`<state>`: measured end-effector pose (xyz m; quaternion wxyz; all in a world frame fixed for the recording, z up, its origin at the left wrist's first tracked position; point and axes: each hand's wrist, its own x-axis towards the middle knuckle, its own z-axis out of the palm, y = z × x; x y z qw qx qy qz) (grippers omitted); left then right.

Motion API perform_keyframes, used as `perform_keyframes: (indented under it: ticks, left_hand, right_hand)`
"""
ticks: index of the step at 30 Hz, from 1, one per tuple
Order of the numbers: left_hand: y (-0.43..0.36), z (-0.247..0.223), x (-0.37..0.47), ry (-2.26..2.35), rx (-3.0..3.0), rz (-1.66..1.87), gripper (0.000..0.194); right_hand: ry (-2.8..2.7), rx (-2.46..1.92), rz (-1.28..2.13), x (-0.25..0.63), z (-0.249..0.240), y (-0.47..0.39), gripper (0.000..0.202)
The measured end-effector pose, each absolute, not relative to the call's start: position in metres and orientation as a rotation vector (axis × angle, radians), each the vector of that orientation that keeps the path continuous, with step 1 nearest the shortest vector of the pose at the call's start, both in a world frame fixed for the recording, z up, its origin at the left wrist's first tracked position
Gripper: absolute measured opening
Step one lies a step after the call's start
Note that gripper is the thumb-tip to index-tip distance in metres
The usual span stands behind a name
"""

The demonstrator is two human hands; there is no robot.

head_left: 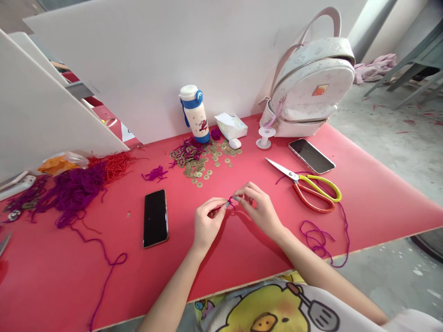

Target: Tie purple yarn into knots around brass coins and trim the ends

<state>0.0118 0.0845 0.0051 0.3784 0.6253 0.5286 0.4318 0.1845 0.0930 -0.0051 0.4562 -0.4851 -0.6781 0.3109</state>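
Above the red table (207,258), my left hand (211,219) pinches a short piece of purple cord (232,206) between thumb and fingertips. My right hand (258,207) meets it from the other side, its fingertips closed on the same cord, which bends in a small loop between the two hands. Whether a coin is in the fingers I cannot make out. Beyond the hands lies a spread of brass-coloured coins with holes (199,168), mixed with purple cord pieces (187,150). To the right rest scissors (297,177) with one red and one yellow handle.
A black phone (155,219) lies left of my hands, another phone (311,156) at the right. A bottle (195,115), tissue pack (231,125), white spool (265,138) and backpack (311,87) stand along the back. Purple yarn (74,191) and red strands (112,167) are heaped left.
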Motion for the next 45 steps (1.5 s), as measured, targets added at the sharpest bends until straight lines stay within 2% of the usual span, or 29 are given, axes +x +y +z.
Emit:
perform_keyframes:
  ticks: [25, 35, 41, 45]
  left_hand:
    - [0.0873, 0.0088, 0.0061, 1.280, 1.797, 1.071, 0.018]
    - [0.0907, 0.0108, 0.0059, 1.182, 1.596, 1.070, 0.015]
    - [0.0905, 0.0095, 0.0065, 1.238, 1.583, 1.100, 0.015]
    - [0.0909, 0.0084, 0.0062, 1.245, 1.574, 1.098, 0.015]
  right_hand:
    - [-1.634, -1.113, 0.877, 0.1884, -0.0023, 0.0973, 0.010]
    - [-1.536, -1.063, 1.163, 0.1913, -0.0026, 0.0994, 0.012]
    - [-1.542, -1.153, 0.959, 0.1890, -0.0031, 0.0978, 0.010]
    - [-1.612, -1.120, 0.950, 0.1886, -0.0005, 0.0956, 0.008]
